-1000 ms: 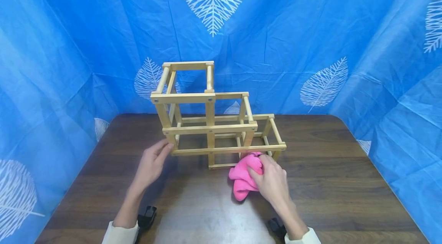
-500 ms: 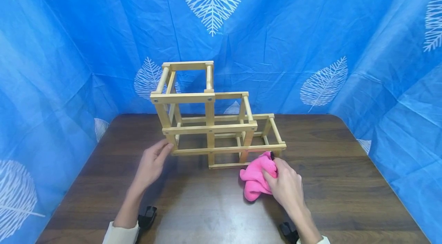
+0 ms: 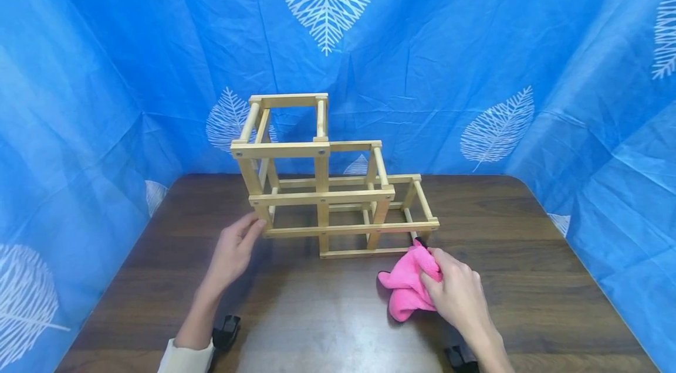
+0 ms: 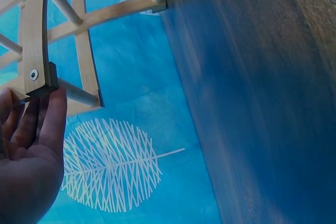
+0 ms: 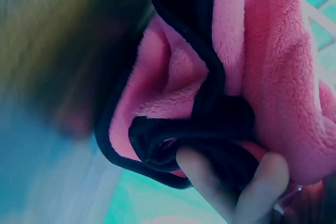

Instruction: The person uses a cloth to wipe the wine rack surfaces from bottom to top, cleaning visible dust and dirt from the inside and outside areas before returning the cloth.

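Observation:
A stepped wooden rack [image 3: 322, 199] of pale slats and round dowels stands on the table. My left hand [image 3: 236, 247] pinches its lower left corner; in the left wrist view that hand [image 4: 32, 145] has its fingertips under the screwed slat [image 4: 35, 40]. My right hand [image 3: 460, 294] grips a bunched pink cloth [image 3: 409, 286], just in front of the rack's lower right corner. Seen from the right wrist, the fluffy cloth [image 5: 275, 61] has a dark edging, and two fingertips [image 5: 269, 179] press into its folds. The palm side of the right hand is hidden.
The dark wood-grain table [image 3: 317, 326] spreads round the rack. A blue curtain [image 3: 422, 56] with white leaf prints hangs behind and at both sides. Black straps with small devices [image 3: 227, 331] sit at the wrists.
My right hand has moved to the right and slightly nearer with the pink cloth, along the rack's lower front rail to its right end. The left hand and the rack have stayed put.

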Demonstrator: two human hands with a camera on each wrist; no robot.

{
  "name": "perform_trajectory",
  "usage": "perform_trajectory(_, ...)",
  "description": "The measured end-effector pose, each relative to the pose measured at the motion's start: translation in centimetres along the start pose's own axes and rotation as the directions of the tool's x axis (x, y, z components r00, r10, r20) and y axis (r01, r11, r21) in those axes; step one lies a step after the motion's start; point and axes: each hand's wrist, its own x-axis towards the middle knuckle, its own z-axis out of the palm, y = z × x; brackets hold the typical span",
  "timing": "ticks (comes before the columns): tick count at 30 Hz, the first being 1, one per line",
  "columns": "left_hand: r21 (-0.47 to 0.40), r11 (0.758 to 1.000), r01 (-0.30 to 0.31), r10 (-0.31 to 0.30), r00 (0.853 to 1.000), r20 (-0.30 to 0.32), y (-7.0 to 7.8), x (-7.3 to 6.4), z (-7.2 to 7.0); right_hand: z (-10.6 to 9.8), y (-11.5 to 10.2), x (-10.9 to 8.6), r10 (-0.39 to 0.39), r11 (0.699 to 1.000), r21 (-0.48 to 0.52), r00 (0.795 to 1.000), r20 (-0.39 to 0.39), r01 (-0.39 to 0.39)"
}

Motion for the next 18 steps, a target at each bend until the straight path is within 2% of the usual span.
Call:
perform_trajectory(5, 0.002, 1.000, -0.001, 0.001, 1.000, -0.006, 0.0, -0.2, 0.0, -1.9, 0.5, 0.3, 0.095, 0.995, 0.006, 0.993, -0.066, -0.095)
perform_trajectory(10, -0.012, 1.000, -0.013, 0.013, 1.000, -0.011, -0.1, -0.3, 0.2, -4.9, 1.1, 0.8, 0.200, 0.977, -0.037, 0.967, -0.160, -0.209)
perform_trajectory(15, -0.020, 1.000, -0.024, 0.024, 1.000, -0.013, -0.1, 0.0, 0.2, -6.3, 1.6, 1.8, 0.212, 0.965, -0.085, 0.927, -0.308, -0.249)
perform_trajectory(18, -0.017, 1.000, -0.024, 0.023, 1.000, -0.021, -0.1, 0.0, 0.2, -5.6, 1.7, 2.8, 0.175, 0.975, -0.075, 0.927, -0.332, -0.211)
